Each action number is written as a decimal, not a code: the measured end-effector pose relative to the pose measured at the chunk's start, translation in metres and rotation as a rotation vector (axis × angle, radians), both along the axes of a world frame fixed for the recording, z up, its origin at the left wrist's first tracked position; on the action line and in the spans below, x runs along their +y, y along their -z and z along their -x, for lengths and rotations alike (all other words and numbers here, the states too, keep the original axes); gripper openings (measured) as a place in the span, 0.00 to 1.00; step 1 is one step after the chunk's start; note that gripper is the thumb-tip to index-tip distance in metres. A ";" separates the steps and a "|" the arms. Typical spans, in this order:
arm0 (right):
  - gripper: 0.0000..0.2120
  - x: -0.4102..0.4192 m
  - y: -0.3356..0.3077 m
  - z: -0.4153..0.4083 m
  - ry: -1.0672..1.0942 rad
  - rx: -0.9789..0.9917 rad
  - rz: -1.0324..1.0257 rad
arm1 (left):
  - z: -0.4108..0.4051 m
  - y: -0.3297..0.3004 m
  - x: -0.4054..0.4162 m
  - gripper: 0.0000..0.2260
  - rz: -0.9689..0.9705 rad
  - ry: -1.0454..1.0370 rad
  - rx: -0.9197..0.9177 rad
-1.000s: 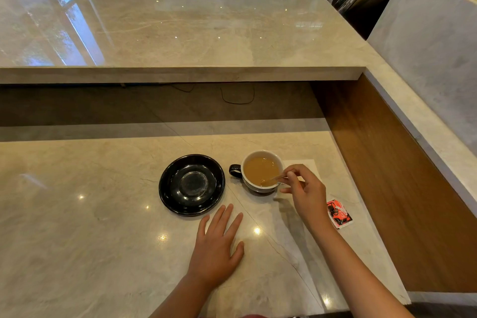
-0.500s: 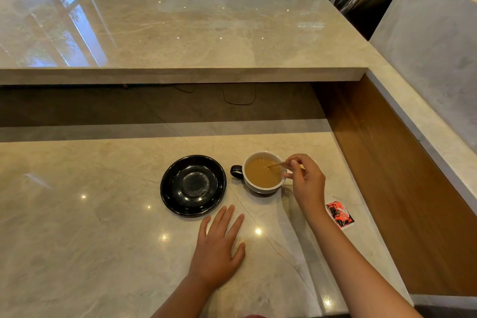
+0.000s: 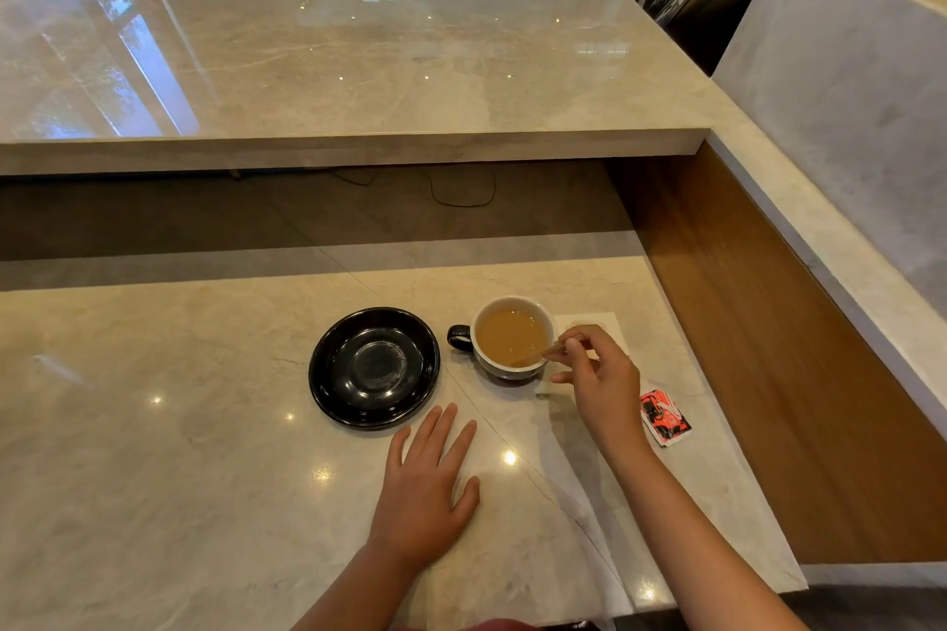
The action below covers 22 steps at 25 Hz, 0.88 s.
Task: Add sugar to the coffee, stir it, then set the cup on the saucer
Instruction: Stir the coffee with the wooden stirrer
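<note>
A cup [image 3: 505, 369] with a white inside and a dark handle on its left stands on the marble counter, filled with light brown coffee [image 3: 510, 336]. My right hand [image 3: 597, 377] pinches a thin wooden stir stick [image 3: 538, 354] whose tip dips into the coffee at the cup's near right rim. An empty black saucer [image 3: 374, 366] lies just left of the cup, apart from it. My left hand [image 3: 428, 482] rests flat on the counter below the saucer, fingers spread, holding nothing. A torn red sugar packet [image 3: 663, 418] lies right of my right wrist.
A white napkin [image 3: 602, 328] lies under and behind my right hand. A raised marble ledge [image 3: 358, 149] runs across behind the work surface, with a wooden side panel [image 3: 768, 348] on the right. The counter's right edge is close to the sugar packet.
My right hand has swung the stir stick around inside the cup, from the far rim back toward the near right rim. The left hand, cup and saucer stayed put.
</note>
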State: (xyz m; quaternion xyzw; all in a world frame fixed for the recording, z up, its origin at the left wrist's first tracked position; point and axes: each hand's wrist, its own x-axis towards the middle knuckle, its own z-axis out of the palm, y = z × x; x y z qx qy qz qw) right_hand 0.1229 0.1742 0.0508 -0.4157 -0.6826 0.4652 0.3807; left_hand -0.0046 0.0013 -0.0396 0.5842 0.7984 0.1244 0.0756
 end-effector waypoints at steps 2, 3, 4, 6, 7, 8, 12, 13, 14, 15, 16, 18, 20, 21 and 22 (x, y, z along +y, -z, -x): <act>0.11 0.001 -0.001 -0.003 0.051 0.062 0.098 | 0.001 0.001 0.000 0.26 0.001 -0.001 0.003; 0.10 0.003 -0.002 -0.006 0.079 0.082 0.137 | 0.001 0.002 -0.001 0.26 -0.003 -0.002 0.005; 0.09 0.004 -0.003 -0.009 0.103 0.100 0.168 | 0.001 0.002 -0.001 0.26 -0.007 -0.001 0.006; 0.08 0.007 -0.007 -0.015 0.144 0.131 0.214 | 0.001 0.003 0.000 0.26 -0.018 0.000 0.002; 0.07 0.008 -0.010 -0.018 0.161 0.147 0.229 | 0.001 0.003 0.000 0.26 -0.021 0.001 -0.001; 0.07 0.010 -0.013 -0.021 0.174 0.165 0.241 | 0.001 0.003 0.000 0.26 -0.022 0.001 -0.002; 0.08 0.018 -0.020 -0.036 0.203 0.222 0.285 | 0.001 0.004 0.000 0.26 -0.019 0.006 0.001; 0.08 0.020 -0.021 -0.040 0.211 0.239 0.294 | 0.001 0.005 0.000 0.26 -0.019 0.008 0.000; 0.09 0.021 -0.021 -0.043 0.218 0.258 0.303 | 0.001 0.005 0.000 0.26 -0.018 0.009 -0.001; 0.09 0.022 -0.021 -0.046 0.223 0.277 0.312 | 0.001 0.005 0.000 0.26 -0.019 0.011 -0.003; 0.09 0.024 -0.022 -0.049 0.229 0.292 0.317 | 0.001 0.005 0.000 0.26 -0.019 0.012 -0.004; 0.09 0.026 -0.023 -0.056 0.242 0.303 0.318 | 0.001 0.005 0.000 0.26 -0.017 0.011 -0.004; 0.09 0.030 -0.026 -0.063 0.268 0.311 0.307 | 0.001 0.006 0.000 0.26 -0.017 0.009 0.001; 0.09 0.031 -0.026 -0.066 0.275 0.317 0.288 | 0.002 0.006 0.000 0.27 -0.018 0.010 0.000; 0.10 0.033 -0.025 -0.067 0.273 0.312 0.254 | 0.002 0.006 0.000 0.27 -0.019 0.010 0.000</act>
